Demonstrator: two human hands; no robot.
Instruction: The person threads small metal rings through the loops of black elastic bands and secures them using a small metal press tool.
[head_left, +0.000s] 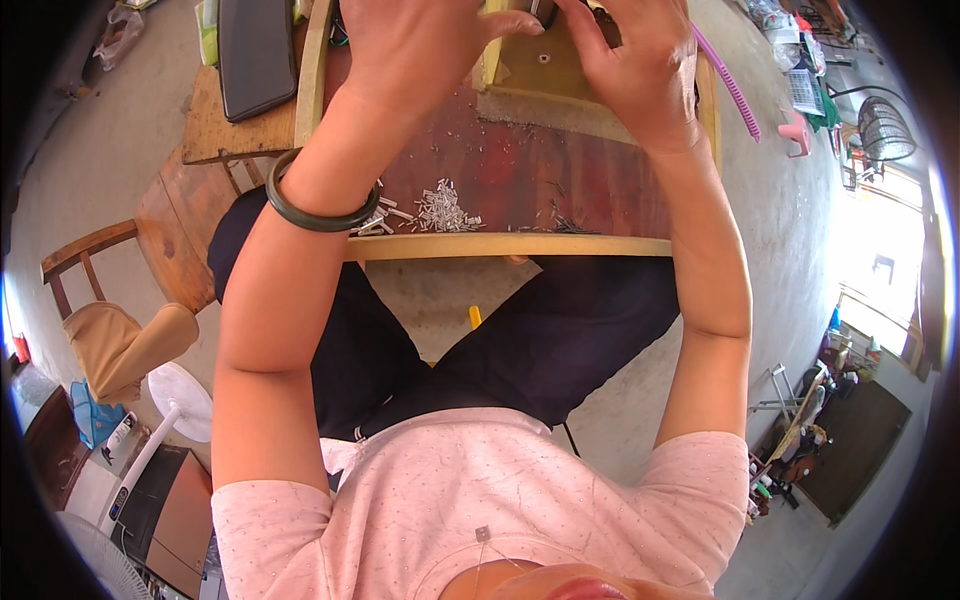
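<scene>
My left hand (pixel 420 40) and my right hand (pixel 640 60) meet at the top edge of the head view, above a red-brown work tray (pixel 520 190) with a pale wooden rim. Between the thumbs a small dark metallic piece (pixel 541 10) shows in part; most fingertips are cut off by the frame. Beneath my right hand lies a yellowish-brown plate (pixel 545 80) with a small hole. A heap of short silver metal pins (pixel 445 208) sits by the tray's near edge, close to my left forearm. Thin dark pins (pixel 565 222) are scattered to its right.
A black phone (pixel 257 60) rests on a wooden board (pixel 215 135) left of the tray. Farther left stand a wooden chair (pixel 150 235) and a white fan (pixel 180 400). A pink coiled cord (pixel 730 85) hangs at the tray's right side, near a pink stool (pixel 795 132).
</scene>
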